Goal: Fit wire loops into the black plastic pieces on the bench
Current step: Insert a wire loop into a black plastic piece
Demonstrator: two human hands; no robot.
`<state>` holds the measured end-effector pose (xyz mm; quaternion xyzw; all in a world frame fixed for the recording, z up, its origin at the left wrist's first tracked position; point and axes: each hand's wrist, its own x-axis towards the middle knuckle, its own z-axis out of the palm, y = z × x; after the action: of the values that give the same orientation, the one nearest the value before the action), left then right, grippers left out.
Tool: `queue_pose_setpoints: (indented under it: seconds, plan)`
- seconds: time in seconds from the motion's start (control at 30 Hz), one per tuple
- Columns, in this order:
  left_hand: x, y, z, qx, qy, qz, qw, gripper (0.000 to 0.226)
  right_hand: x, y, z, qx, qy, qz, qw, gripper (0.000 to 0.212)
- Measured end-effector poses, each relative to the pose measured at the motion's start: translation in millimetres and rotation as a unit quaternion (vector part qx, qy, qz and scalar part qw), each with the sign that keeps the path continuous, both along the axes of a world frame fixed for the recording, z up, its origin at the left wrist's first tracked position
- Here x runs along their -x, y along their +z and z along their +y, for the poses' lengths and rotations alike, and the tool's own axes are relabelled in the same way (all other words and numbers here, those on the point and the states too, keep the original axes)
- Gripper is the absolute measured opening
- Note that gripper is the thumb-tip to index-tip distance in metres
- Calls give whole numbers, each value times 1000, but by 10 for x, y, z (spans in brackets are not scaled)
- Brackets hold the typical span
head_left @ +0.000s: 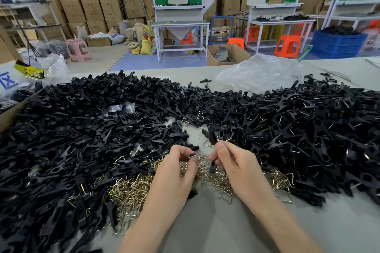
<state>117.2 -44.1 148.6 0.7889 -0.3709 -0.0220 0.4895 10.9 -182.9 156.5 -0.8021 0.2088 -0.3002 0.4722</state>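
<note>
Nearest, at 6 o'clock: bare stretch of counter [205, 230]. Just beyond, spread from 7 to 5 o'clock: heap of brass-coloured wire loops [131, 191].

Over that heap, near centre: left hand [176, 164], grip curled tight, pinching what looks like one wire loop [193, 155] between thumb and fingertips. At its 3 o'clock, right hand [232, 162], grip wrapped round one black plastic piece [211, 135], held upright, top end poking out toward 12 o'clock. Loop and piece close together, not joined.

Judged as the mating step: one of each in hand, insertion not yet made. Next move, probably: bring the loop's ends to the piece, line them up with its seat, press home. Calls for fine alignment rather than force.

Farther out, at 9 o'clock: large pile of bare black pieces [82, 119]. At 3 o'clock: second pile [308, 125], glints of wire in it, seemingly fitted ones. Beyond, at 1 o'clock: crumpled clear plastic bag [259, 72].
</note>
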Motion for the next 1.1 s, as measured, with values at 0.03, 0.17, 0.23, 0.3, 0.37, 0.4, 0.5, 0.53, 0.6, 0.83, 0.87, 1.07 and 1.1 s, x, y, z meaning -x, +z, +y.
queue_pose_setpoints:
  seconds: [0.03,0.17,0.23,0.3,0.37,0.4,0.5,0.53,0.6,0.83,0.87,1.07,1.1]
  plan:
    - [3,-5,1,-4,-1,-3,1000,7,-5,-2,-5,-7,1,-5,1000,39]
    - [23,5,8,-41,-21,-52,998,6,-11,-1,-7,-15,7,-24,1000,38]
    - [31,4,19,-67,-39,-81,994,22,-18,8,0,-26,12,-31,999,36]
    - [53,-1,28,-63,-49,-83,993,41,-27,15,8,-49,19,-38,998,30]
    - [87,20,42,-51,-53,-68,995,50,-35,15,11,-72,25,-44,996,23]
    - [93,27,44,-43,-50,-62,996,51,-38,14,13,-82,28,-46,995,21]
    - [64,54,18,-21,-27,-47,998,45,-49,13,30,-108,33,-51,992,20]
    - [50,59,6,-12,-16,-43,999,42,-50,11,38,-117,35,-52,991,20]
    - [35,84,-5,20,5,-33,999,32,-56,8,54,-135,40,-53,989,18]
    - [36,89,-9,76,-18,69,995,26,-109,22,75,-224,60,-63,971,15]
    - [41,85,-7,79,-13,73,994,31,-118,22,83,-241,67,-65,966,16]
    - [64,146,-8,144,-22,196,970,35,-136,9,129,-296,92,-71,948,15]
    - [58,161,-6,139,-24,195,971,35,-137,9,141,-299,97,-73,947,14]
